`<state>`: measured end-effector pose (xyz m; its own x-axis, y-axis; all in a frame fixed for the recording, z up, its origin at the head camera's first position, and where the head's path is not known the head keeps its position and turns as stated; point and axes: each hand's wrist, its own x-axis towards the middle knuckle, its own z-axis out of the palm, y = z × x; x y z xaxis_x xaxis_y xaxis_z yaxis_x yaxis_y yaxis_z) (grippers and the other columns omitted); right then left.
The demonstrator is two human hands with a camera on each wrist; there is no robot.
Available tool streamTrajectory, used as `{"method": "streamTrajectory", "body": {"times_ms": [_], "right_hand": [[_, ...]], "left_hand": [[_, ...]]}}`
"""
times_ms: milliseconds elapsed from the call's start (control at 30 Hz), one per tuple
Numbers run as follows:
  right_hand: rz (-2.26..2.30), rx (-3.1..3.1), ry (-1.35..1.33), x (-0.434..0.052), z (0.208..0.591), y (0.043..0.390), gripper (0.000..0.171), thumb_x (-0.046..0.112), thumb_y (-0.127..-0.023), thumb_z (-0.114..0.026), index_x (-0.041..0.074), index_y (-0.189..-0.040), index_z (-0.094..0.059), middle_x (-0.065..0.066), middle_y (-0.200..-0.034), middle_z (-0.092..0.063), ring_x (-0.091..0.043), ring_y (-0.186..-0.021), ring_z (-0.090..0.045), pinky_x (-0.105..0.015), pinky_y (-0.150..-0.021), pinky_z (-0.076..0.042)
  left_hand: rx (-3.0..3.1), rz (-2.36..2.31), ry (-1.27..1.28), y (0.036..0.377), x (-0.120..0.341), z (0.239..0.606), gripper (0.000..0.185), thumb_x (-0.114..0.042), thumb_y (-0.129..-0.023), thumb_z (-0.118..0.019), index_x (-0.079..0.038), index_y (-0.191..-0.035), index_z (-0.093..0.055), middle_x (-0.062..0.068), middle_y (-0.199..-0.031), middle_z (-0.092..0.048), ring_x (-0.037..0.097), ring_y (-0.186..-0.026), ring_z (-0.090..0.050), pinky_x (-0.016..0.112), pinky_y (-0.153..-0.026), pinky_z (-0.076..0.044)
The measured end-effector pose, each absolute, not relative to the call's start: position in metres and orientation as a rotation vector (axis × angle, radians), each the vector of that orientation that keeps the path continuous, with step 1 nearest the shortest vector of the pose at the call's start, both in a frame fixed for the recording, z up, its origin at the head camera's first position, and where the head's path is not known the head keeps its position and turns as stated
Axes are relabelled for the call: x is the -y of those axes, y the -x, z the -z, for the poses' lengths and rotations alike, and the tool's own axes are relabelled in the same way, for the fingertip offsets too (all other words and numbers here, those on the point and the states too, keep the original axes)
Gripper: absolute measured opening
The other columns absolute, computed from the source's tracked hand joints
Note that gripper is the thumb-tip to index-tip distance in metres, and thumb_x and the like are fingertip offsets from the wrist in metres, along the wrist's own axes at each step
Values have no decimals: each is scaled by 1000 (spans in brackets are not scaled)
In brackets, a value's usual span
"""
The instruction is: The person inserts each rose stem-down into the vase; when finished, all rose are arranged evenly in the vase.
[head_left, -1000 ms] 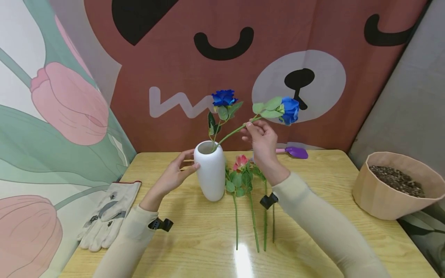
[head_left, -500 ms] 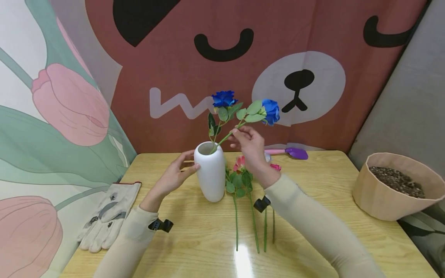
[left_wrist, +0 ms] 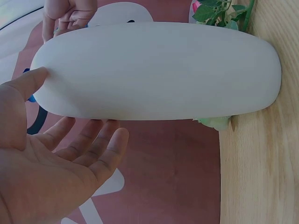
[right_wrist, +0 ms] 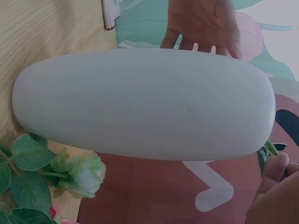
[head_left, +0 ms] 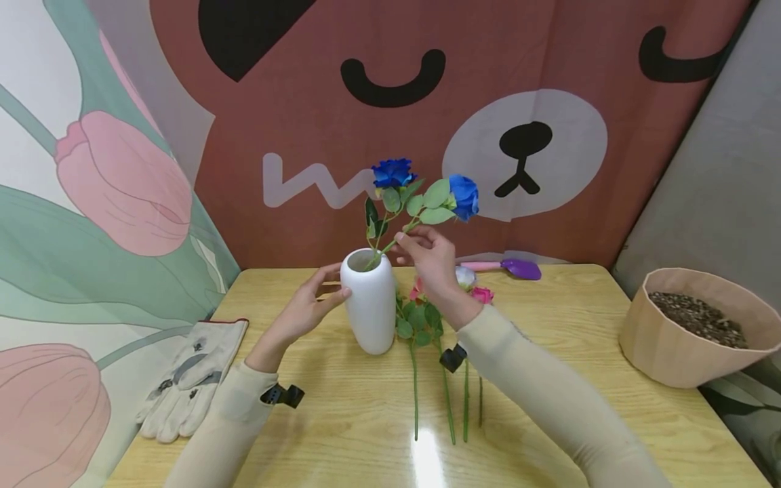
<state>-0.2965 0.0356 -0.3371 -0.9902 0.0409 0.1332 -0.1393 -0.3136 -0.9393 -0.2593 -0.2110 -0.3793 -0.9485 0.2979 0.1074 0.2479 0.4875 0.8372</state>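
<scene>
A tall white vase (head_left: pixel 370 308) stands upright on the table. My left hand (head_left: pixel 308 301) steadies it near the top, thumb on the front and fingers along the left side; the left wrist view shows the thumb (left_wrist: pixel 32 83) close to the rim. My right hand (head_left: pixel 430 261) pinches the green stem of a blue rose (head_left: pixel 464 197) just under its leaves. That stem slants down to the left into the vase mouth, its lower end hidden inside. Another blue rose (head_left: pixel 393 173) stands in the vase, leaning slightly right.
Several stemmed flowers lie right of the vase, among them a pink rose (head_left: pixel 483 295) and a whitish one (right_wrist: pixel 86 175). Behind them lies a purple-bladed trowel (head_left: pixel 521 269). Work gloves (head_left: pixel 192 379) lie at left, and a planter (head_left: pixel 647 339) of soil stands at right.
My right hand has moved left and slightly down toward the vase, sliding the blue rose's stem deeper into its mouth. My left hand and the vase have stayed in place.
</scene>
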Motion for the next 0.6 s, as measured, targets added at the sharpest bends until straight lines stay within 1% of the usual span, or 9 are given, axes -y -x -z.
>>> {"method": "streamTrajectory", "body": {"times_ms": [100,200,267,367,433,533,600], "right_hand": [[-2415,1828,-125,-35,340,297,27,18,-93,-73,4,-115,-67,0,-94,-72,-10,-80,-74,-27,-68,-60],[-2373,1865,-119,-34,341,298,30,22,-92,-73,8,-119,-70,-6,-103,-74,-10,-80,-73,-27,-67,-59],[-2348,1885,-105,-34,341,299,29,24,-92,-74,13,-119,-72,-8,-105,-75,-9,-79,-73,-26,-64,-58],[-2321,1918,-75,-33,341,300,30,27,-92,-74,16,-119,-72,-5,-102,-76,-11,-79,-71,-23,-58,-52],[-2309,1936,-45,-32,341,301,31,29,-91,-75,15,-118,-70,0,-97,-75,-16,-81,-70,-22,-55,-48],[-2309,1952,-5,-30,341,302,32,30,-91,-75,13,-115,-65,3,-92,-74,-17,-81,-68,-23,-54,-45],[-2300,1968,19,-30,341,304,31,31,-90,-75,13,-112,-63,4,-90,-74,-15,-79,-67,-23,-54,-45]], "left_hand": [[-2665,-1484,-485,260,211,380,63,-50,-96,-62,-28,-150,-39,10,-145,-49,39,-135,-50,59,-102,-48],[-2667,-1486,-483,261,211,381,64,-50,-96,-62,-28,-150,-38,10,-145,-48,39,-135,-49,59,-102,-48],[-2667,-1491,-480,261,211,381,64,-50,-96,-63,-28,-150,-38,10,-145,-49,39,-135,-49,59,-102,-48],[-2668,-1487,-479,261,211,381,63,-50,-96,-63,-28,-150,-39,10,-145,-49,39,-135,-49,59,-102,-48],[-2667,-1486,-478,261,210,380,63,-50,-95,-63,-28,-150,-39,10,-145,-49,39,-135,-49,59,-102,-48],[-2662,-1484,-483,260,210,380,64,-50,-96,-62,-28,-150,-38,10,-145,-48,40,-135,-49,59,-102,-48],[-2658,-1485,-490,261,210,380,64,-49,-96,-62,-27,-151,-38,11,-146,-48,41,-135,-49,59,-102,-48]]}}
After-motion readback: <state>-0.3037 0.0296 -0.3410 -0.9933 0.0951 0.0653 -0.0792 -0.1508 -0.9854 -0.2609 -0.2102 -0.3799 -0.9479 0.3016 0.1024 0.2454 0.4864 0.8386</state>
